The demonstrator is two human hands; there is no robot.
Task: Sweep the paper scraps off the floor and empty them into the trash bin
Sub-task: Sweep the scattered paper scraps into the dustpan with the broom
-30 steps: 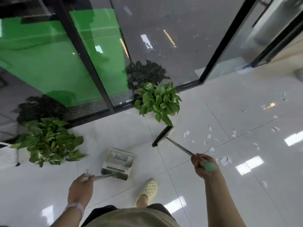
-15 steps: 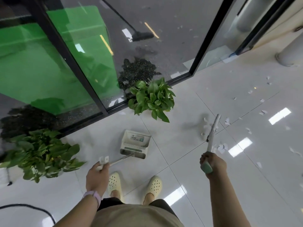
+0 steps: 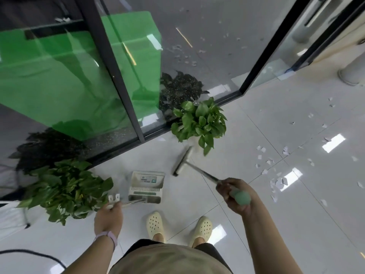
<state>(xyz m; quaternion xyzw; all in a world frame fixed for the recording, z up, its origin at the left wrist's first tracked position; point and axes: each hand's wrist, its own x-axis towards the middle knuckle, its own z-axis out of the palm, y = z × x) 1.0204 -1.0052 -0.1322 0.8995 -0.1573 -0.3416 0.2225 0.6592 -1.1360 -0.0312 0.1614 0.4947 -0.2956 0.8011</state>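
Lying right of both hands — paper scraps (image 3: 276, 165) — unswept.

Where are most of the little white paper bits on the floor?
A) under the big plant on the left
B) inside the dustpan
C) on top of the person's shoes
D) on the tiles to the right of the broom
D: the paper scraps lie scattered on the floor tiles to the right of the broom head, while the dustpan has none showing in it.
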